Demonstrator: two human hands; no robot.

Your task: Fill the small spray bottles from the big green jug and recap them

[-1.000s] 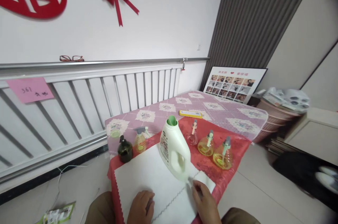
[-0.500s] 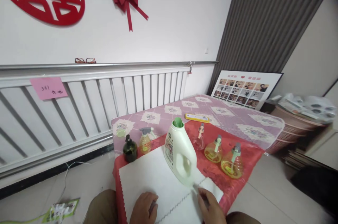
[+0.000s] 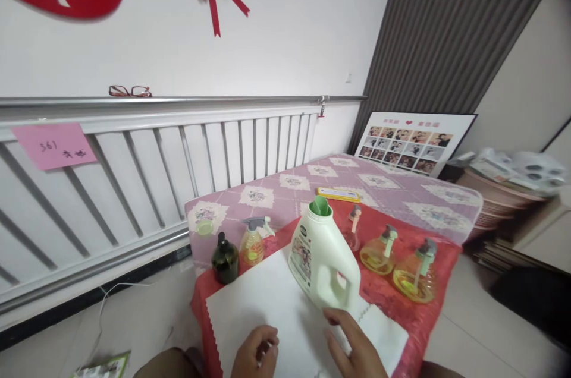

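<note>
My right hand (image 3: 354,345) is open, thumb and fingers apart, its fingertips at the lower end of a pale green detergent jug (image 3: 323,256). The jug stands upright, with a green spout in its uncapped mouth. Below the jug and to its left, my left hand (image 3: 256,354) hovers low over a white sheet with zigzag edges (image 3: 254,301). Its fingers are loosely curled, a gap showing between thumb and forefinger, with nothing seen in them. Whether my right fingertips touch the jug I cannot tell.
Left of the jug stand a dark green pump bottle (image 3: 225,260) and a spray bottle (image 3: 253,247). Several more spray bottles, one of them yellow-tinted (image 3: 414,280), stand on the right of the red cloth (image 3: 448,253). A yellow box (image 3: 339,194) lies behind.
My right hand has opened and reached up to the base of the jug. My left hand has shifted slightly to the right in view. The camera view has tilted down and turned left.
</note>
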